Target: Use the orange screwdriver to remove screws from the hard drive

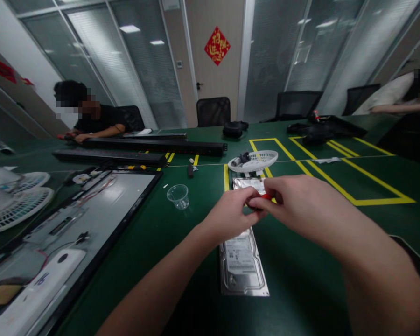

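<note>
My left hand [231, 212] and my right hand [294, 203] meet above the green table [161, 242], fingers pinched together around a small red-handled tool [266, 197], most of it hidden by the fingers. Directly below them lies a silver hard drive [241, 263], label up. A second silver hard drive [248, 183] lies just beyond my hands, partly covered by them.
A clear plastic cup [178, 196] stands left of my hands. A white fan grille [254, 162] holding small parts sits behind. An opened flat monitor [73, 224] fills the left. Other people sit at the far left [91, 119] and far right [399, 95].
</note>
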### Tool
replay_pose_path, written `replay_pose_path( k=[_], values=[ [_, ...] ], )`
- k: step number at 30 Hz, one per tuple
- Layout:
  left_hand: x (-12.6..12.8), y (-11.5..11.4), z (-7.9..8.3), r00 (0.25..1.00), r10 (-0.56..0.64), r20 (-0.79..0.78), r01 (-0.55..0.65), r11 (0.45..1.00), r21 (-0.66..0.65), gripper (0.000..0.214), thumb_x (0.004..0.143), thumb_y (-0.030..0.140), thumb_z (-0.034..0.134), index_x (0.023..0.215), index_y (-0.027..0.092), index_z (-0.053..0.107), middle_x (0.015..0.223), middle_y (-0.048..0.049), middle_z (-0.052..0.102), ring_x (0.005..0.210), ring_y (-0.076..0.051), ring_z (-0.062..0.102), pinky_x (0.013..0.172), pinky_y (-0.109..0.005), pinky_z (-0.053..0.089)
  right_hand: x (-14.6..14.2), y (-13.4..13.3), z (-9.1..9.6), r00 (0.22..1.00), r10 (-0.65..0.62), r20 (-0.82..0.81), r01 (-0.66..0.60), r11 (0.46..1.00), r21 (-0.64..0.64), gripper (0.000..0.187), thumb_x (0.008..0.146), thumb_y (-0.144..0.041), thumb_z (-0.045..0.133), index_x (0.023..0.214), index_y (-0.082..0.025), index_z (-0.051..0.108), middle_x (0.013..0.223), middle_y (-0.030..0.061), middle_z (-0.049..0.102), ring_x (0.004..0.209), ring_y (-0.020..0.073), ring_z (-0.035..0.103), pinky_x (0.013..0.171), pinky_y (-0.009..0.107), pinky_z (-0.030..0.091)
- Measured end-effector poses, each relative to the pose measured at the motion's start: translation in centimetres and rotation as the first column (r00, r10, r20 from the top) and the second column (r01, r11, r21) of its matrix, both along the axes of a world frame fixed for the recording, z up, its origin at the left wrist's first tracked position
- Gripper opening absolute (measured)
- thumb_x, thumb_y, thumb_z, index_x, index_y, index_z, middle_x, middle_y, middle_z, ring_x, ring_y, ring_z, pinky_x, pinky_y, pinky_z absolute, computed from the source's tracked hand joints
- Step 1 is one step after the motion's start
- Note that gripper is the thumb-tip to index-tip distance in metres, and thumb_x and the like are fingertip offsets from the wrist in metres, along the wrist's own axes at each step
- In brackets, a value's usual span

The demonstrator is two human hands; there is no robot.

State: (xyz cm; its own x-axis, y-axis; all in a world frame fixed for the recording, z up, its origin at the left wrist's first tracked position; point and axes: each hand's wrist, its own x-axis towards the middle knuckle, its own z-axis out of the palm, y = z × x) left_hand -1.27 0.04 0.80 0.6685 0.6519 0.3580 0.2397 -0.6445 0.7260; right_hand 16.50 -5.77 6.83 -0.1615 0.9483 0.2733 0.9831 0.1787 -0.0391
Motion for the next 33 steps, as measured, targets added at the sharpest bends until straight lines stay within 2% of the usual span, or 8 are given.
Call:
replay_pose_path(
  k=[4, 8, 15, 19, 22, 24, 27, 33],
  values=[
    [-0.02, 0.09, -0.23, 1.000, 0.002, 0.031, -0.001, 0.999, -0.043, 0.019, 0.087, 0.013, 0.071, 0.106, 0.016, 0.070, 0.106, -0.0075, 0.078, 0.095, -0.022, 0.072, 0.085, -0.034, 0.055, 0.34, -0.21, -0.01, 0.982, 0.150, -0.119, -0.155, 0.988, -0.030, 0.010, 0.094, -0.026, 0.070, 0.104, -0.024, 0.073, 0.098, 0.0056, 0.075, 0.081, 0.0227, 0.069, 0.069, 0.032, 0.045],
    [-0.06, 0.16, -0.31, 0.999, 0.007, 0.035, -0.006, 0.999, -0.040, 0.019, 0.087, 0.014, 0.073, 0.105, 0.015, 0.070, 0.104, -0.0076, 0.078, 0.095, -0.022, 0.073, 0.086, -0.034, 0.056, 0.48, -0.06, -0.29, 0.963, 0.224, -0.148, -0.235, 0.970, -0.065, 0.028, 0.092, -0.005, 0.057, 0.104, -0.025, 0.074, 0.105, 0.0060, 0.074, 0.089, 0.0226, 0.071, 0.078, 0.035, 0.049],
    [0.04, 0.01, -0.29, 0.999, 0.023, 0.035, -0.021, 0.999, -0.045, 0.019, 0.088, 0.023, 0.077, 0.104, 0.016, 0.069, 0.106, -0.0078, 0.078, 0.095, -0.023, 0.072, 0.083, -0.034, 0.055, 0.09, 0.28, -0.42, 0.986, 0.154, -0.069, -0.157, 0.987, -0.034, 0.005, 0.095, -0.025, 0.068, 0.096, -0.021, 0.072, 0.089, 0.0059, 0.073, 0.072, 0.0209, 0.065, 0.065, 0.033, 0.042],
    [0.06, -0.14, -0.14, 1.000, 0.027, 0.014, -0.026, 0.999, -0.042, 0.009, 0.088, 0.019, 0.071, 0.096, 0.017, 0.068, 0.102, -0.0066, 0.078, 0.093, -0.023, 0.072, 0.079, -0.034, 0.054, 0.06, 0.27, -0.43, 0.996, 0.086, -0.009, -0.086, 0.996, -0.004, 0.018, 0.095, -0.040, 0.072, 0.087, -0.023, 0.070, 0.078, 0.0041, 0.071, 0.062, 0.0211, 0.061, 0.058, 0.033, 0.035],
    [-0.04, -0.14, -0.11, 0.999, 0.030, 0.025, -0.029, 0.998, -0.050, 0.017, 0.087, 0.017, 0.070, 0.104, 0.018, 0.068, 0.105, -0.0069, 0.078, 0.094, -0.023, 0.074, 0.081, -0.034, 0.055, 0.23, 0.20, -0.52, 0.990, 0.127, -0.067, -0.127, 0.992, 0.003, 0.010, 0.092, -0.031, 0.074, 0.100, -0.024, 0.072, 0.092, 0.0053, 0.075, 0.072, 0.0230, 0.068, 0.063, 0.034, 0.043],
    [-0.10, -0.09, -0.15, 0.999, 0.041, 0.036, -0.039, 0.998, -0.051, 0.022, 0.086, 0.016, 0.071, 0.108, 0.017, 0.067, 0.106, -0.0075, 0.078, 0.095, -0.024, 0.074, 0.083, -0.035, 0.056, 0.37, 0.16, -0.59, 0.975, 0.190, -0.112, -0.191, 0.982, -0.002, 0.020, 0.090, -0.016, 0.070, 0.108, -0.025, 0.072, 0.104, 0.0061, 0.075, 0.083, 0.0233, 0.072, 0.070, 0.034, 0.048],
    [-0.13, 0.02, -0.22, 0.999, 0.038, 0.032, -0.037, 0.998, -0.048, 0.023, 0.085, 0.015, 0.071, 0.107, 0.017, 0.067, 0.105, -0.0078, 0.078, 0.096, -0.024, 0.074, 0.085, -0.035, 0.056, 0.42, 0.15, -0.54, 0.964, 0.225, -0.139, -0.231, 0.972, -0.028, 0.029, 0.091, -0.004, 0.058, 0.106, -0.024, 0.071, 0.106, 0.0061, 0.074, 0.089, 0.0231, 0.072, 0.077, 0.035, 0.049],
    [-0.06, 0.19, -0.27, 0.999, 0.023, 0.049, -0.023, 1.000, -0.017, 0.021, 0.088, 0.024, 0.076, 0.106, 0.016, 0.069, 0.107, -0.0085, 0.077, 0.096, -0.023, 0.071, 0.083, -0.034, 0.055, -0.06, 0.05, 0.15, 0.980, 0.158, -0.124, -0.170, 0.981, -0.094, 0.007, 0.094, -0.020, 0.066, 0.099, -0.023, 0.069, 0.094, 0.0057, 0.074, 0.077, 0.0225, 0.066, 0.067, 0.034, 0.043]
  ],
)
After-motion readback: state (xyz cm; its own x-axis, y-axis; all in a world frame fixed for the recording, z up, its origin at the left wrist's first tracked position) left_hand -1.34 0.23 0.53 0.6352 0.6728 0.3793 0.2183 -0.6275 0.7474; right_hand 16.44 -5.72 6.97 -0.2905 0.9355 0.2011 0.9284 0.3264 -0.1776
